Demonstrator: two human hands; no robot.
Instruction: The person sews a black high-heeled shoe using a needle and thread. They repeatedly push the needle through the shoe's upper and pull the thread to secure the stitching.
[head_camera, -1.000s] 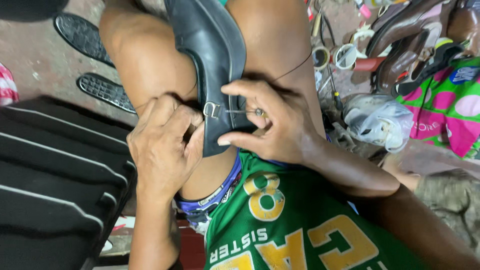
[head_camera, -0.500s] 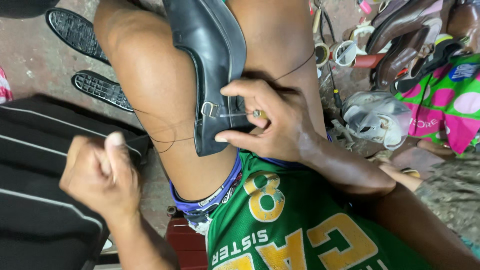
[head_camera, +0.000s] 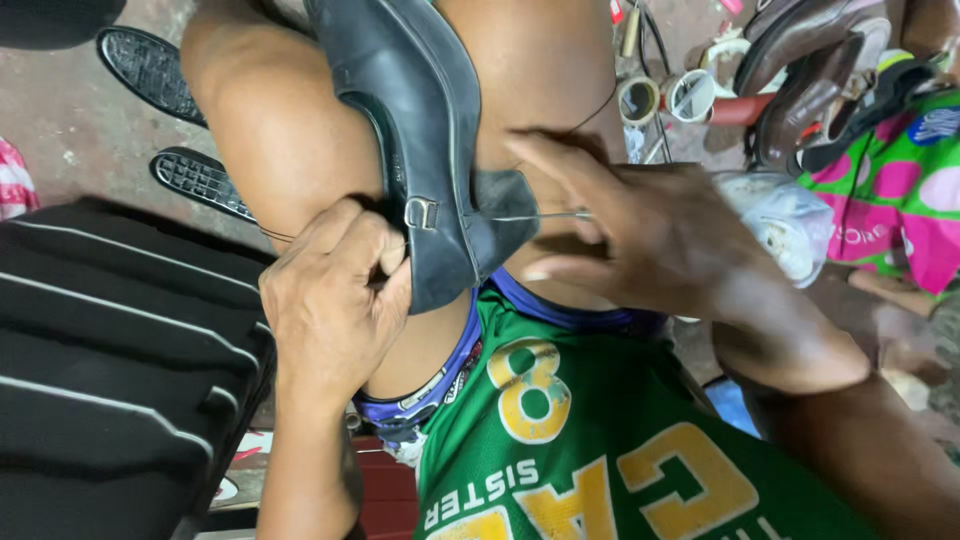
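The left hand (head_camera: 335, 300) is closed on the buckled edge of the black shoe (head_camera: 420, 130), clamped between bare knees, its long axis pointing to twelve o'clock. At three o'clock, a thin needle (head_camera: 540, 215) is pinched by the right hand (head_camera: 660, 240).

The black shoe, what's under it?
The black shoe lies between two bare thighs. The left hand presses its edge by the buckle, and the right hand holds a thin needle at its heel. The sole is hidden.
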